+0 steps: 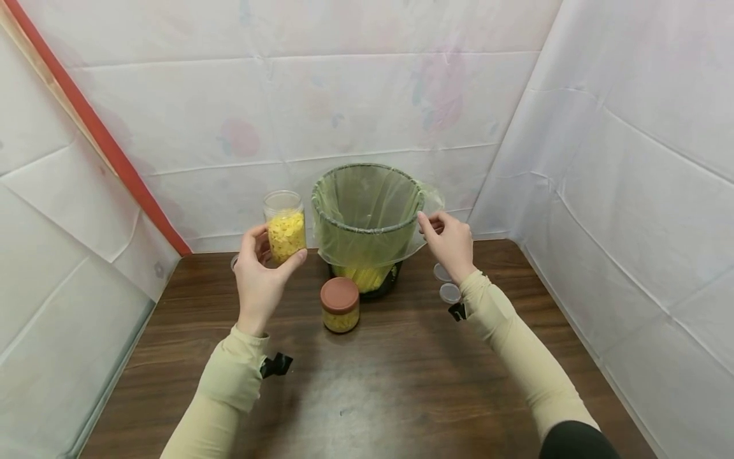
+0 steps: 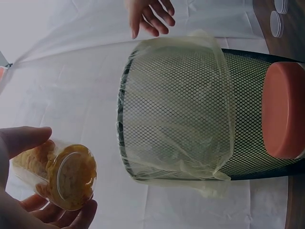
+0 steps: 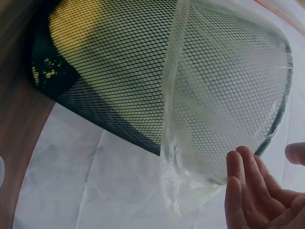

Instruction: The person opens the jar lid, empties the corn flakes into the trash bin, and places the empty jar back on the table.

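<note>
My left hand grips a clear jar between thumb and fingers, raised to the left of the bin. Yellow flakes fill most of this jar, and its top has no lid. The mesh trash bin is lined with a thin, pale yellow-green bag folded over its rim. At the rim's right side is my right hand, with its fingers loosely extended and thumb apart in the right wrist view. Its fingertips overlap the bag's edge there. Some yellow shows through the mesh near the bin's bottom.
A lower jar with a reddish-brown lid stands right before the bin, yellow pieces inside. Two clear round lids lie on the brown wooden table below my right hand. White fabric walls enclose the back and sides.
</note>
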Motion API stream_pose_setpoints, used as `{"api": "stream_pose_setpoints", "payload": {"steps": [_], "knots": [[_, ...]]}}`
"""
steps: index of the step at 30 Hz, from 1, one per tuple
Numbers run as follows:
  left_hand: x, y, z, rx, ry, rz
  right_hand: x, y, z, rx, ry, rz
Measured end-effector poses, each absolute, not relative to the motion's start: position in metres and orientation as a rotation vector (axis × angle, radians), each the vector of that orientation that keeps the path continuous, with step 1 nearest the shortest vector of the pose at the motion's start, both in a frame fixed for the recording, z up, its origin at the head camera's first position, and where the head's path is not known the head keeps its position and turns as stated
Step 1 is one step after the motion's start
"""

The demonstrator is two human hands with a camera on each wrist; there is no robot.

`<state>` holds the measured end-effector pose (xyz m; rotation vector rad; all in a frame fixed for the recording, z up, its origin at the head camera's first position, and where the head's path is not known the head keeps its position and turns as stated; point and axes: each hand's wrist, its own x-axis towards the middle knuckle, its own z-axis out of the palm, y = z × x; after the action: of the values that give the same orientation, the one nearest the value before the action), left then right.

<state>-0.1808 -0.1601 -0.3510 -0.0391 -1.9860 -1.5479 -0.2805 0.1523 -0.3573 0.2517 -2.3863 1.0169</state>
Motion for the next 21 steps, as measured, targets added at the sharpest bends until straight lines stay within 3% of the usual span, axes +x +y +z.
{"api": "stream_pose_setpoints", "payload": {"steps": [21], "knots": [[-0.2,-0.159,-0.347,-0.103,-2.034,-1.466,-0.3,0.133,-0.352,0.108,-2.522,1.228]]}}
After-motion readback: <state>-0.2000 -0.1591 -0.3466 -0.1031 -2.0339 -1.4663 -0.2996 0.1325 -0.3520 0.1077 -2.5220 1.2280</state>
